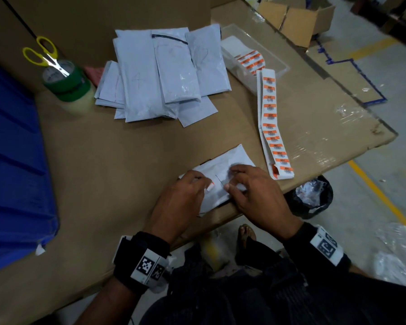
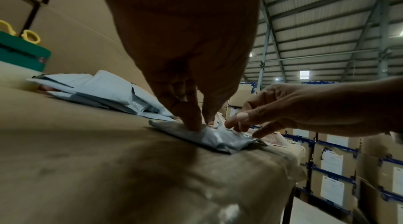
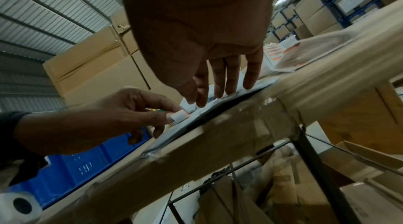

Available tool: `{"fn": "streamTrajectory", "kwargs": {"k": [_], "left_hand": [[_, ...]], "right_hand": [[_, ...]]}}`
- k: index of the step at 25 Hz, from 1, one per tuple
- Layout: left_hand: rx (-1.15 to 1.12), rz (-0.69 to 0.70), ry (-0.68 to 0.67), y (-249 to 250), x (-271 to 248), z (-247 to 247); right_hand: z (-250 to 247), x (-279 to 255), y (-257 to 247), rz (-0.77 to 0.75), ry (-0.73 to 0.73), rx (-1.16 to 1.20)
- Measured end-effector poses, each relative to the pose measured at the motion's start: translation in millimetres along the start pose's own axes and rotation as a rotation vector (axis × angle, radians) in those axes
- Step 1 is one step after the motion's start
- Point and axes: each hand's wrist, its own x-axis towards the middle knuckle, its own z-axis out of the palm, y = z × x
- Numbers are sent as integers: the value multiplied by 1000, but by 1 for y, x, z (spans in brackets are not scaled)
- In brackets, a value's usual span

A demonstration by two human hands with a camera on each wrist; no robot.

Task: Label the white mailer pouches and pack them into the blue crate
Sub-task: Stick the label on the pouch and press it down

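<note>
One white mailer pouch (image 1: 223, 171) lies flat at the near edge of the cardboard-covered tabletop (image 1: 117, 160), with both hands on it. The left hand (image 1: 181, 202) pinches a small curled label (image 1: 210, 186), white with an orange edge, between thumb and forefinger, its tip touching the pouch face; in the right wrist view the label (image 3: 181, 115) sits at the thumb tip. The right hand (image 1: 256, 193) rests on the pouch with fingers fairly straight and spread, pressing it down and gripping nothing; the right wrist view shows its fingertips (image 3: 220, 93) on the pouch surface. In the left wrist view the left hand (image 2: 187, 72) has its fingers bunched down onto the pouch (image 2: 209, 137), and the right hand (image 2: 283, 109) is just beside it.

Farther back on the tabletop lies a loose pile of white mailer pouches (image 1: 164, 73), overlapping; at least six can be made out, the exact count unclear. To the right, one long strip of orange barcode labels (image 1: 273, 127) runs toward the near edge, and one clear plastic tray (image 1: 251, 55) holds more of them. The blue crate (image 1: 14, 160) stands at the left side. Near it is a stack of tape rolls (image 1: 67, 87), about three, with one pair of yellow-handled scissors (image 1: 46, 56) on top. One black bin bag (image 1: 312, 195) hangs below the tabletop's right edge.
</note>
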Motion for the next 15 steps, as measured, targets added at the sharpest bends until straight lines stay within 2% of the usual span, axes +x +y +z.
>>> {"fn": "streamTrajectory", "kwargs": {"k": [4, 10, 15], "left_hand": [[-182, -86, 57, 4, 1, 1], [-333, -199, 15, 0, 2, 3], [-494, -175, 23, -9, 4, 5]], "right_hand": [[12, -3, 1, 31, 8, 26], [19, -5, -8, 93, 67, 93], [26, -8, -16, 147, 79, 140]]}}
